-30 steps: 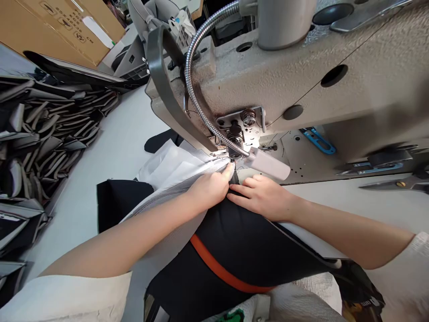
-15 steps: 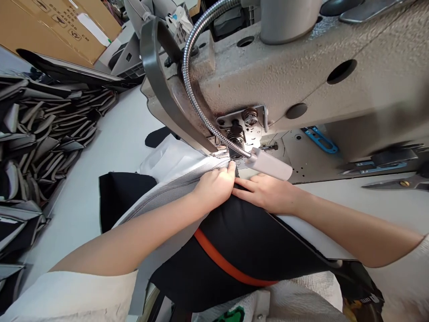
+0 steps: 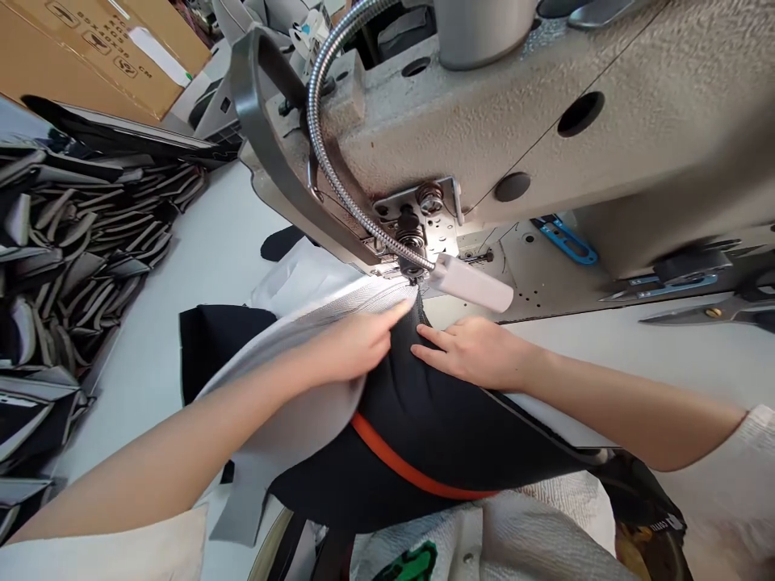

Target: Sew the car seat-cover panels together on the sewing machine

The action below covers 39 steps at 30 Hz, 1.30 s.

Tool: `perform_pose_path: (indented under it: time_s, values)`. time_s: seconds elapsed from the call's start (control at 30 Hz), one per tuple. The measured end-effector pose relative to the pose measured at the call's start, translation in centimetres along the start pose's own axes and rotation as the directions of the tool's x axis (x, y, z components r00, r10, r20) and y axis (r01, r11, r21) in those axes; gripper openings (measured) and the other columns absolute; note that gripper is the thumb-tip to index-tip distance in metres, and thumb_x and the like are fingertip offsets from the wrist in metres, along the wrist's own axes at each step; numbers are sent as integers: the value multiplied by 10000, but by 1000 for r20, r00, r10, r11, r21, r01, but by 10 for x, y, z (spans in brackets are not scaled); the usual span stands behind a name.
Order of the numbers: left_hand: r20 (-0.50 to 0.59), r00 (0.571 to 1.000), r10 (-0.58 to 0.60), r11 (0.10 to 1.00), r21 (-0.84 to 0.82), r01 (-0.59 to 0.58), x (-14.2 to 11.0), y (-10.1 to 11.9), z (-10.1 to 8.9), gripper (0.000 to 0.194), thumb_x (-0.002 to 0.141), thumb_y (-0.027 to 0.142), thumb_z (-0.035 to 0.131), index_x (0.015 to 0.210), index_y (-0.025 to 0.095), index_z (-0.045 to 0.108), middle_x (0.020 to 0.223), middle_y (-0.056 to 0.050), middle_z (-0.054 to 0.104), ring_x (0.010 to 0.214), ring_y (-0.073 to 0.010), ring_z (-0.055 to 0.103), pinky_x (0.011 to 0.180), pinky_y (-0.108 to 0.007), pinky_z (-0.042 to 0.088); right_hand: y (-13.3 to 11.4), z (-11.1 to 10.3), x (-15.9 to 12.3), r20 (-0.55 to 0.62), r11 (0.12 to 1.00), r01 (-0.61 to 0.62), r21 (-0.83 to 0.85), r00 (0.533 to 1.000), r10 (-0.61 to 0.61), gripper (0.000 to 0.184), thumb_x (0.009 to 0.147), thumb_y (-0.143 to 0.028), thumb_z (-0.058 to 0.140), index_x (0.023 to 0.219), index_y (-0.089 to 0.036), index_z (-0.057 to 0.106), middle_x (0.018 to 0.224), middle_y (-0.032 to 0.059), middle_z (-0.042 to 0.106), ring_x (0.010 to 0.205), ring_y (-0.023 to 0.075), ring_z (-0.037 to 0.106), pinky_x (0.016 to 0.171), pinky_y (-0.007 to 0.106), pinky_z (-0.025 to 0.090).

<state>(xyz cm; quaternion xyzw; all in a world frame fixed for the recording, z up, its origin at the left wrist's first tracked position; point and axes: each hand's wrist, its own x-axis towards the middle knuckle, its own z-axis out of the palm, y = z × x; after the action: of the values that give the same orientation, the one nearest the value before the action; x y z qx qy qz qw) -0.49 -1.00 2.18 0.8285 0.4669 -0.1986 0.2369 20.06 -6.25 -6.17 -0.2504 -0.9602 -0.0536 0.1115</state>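
Observation:
Under the needle area of a sewing machine (image 3: pixel 417 234) lies a piece of grey mesh fabric (image 3: pixel 303 343), joined against black fabric (image 3: pixel 460 428) with an orange stripe (image 3: pixel 393 460). My left hand (image 3: pixel 357 343) grips the grey mesh fabric, its index finger stretched toward the presser foot and its other fingers curled. The thumb is hidden. On the black fabric, right of the seam, my right hand (image 3: pixel 481 351) lies with fingers apart and extended. Black fabric hangs down toward my lap.
Stacks of black and grey cut pieces (image 3: pixel 78 242) fill the left side. A cardboard box (image 3: pixel 115 56) stands behind. Blue thread snips (image 3: pixel 566 240) and scissors (image 3: pixel 714 313) lie at right. A lamp on a flexible metal neck (image 3: pixel 318 121) reaches the needle.
My left hand has drawn back from the needle, down and left, and apart from my right hand. My view has shifted, so the machine sits slightly further left and higher.

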Motion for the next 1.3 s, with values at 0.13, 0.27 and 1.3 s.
perform_pose_path:
  time_s: [0.13, 0.27, 1.3]
  values:
    - [99, 991, -93, 983, 167, 76, 3, 20, 12, 664, 850, 184, 296, 1483, 157, 100, 931, -112, 680, 802, -269, 649, 726, -360, 492, 6, 2, -4, -58, 1000, -25, 18, 998, 26, 411, 887, -58, 380, 1254, -169, 528, 1271, 163, 553, 650, 134, 565, 590, 291, 379]
    - [28, 996, -84, 981, 180, 78, 13, 22, 8, 603, 856, 196, 280, 1455, 182, 217, 1047, -108, 654, 916, -270, 627, 730, -331, 477, 19, 8, -7, -88, 999, 18, 47, 996, -14, 464, 861, -53, 405, 1286, -207, 511, 1287, 114, 549, 746, 162, 562, 658, 316, 407]
    - [-102, 993, -57, 981, 181, 75, 29, 25, 4, 515, 834, 104, 307, 1337, 113, 416, 1088, -138, 642, 980, -260, 617, 779, -316, 471, 30, 8, 5, -43, 986, -117, 115, 991, 123, 463, 883, -111, 415, 1335, -203, 460, 1378, 128, 462, 932, 196, 588, 773, 339, 477]
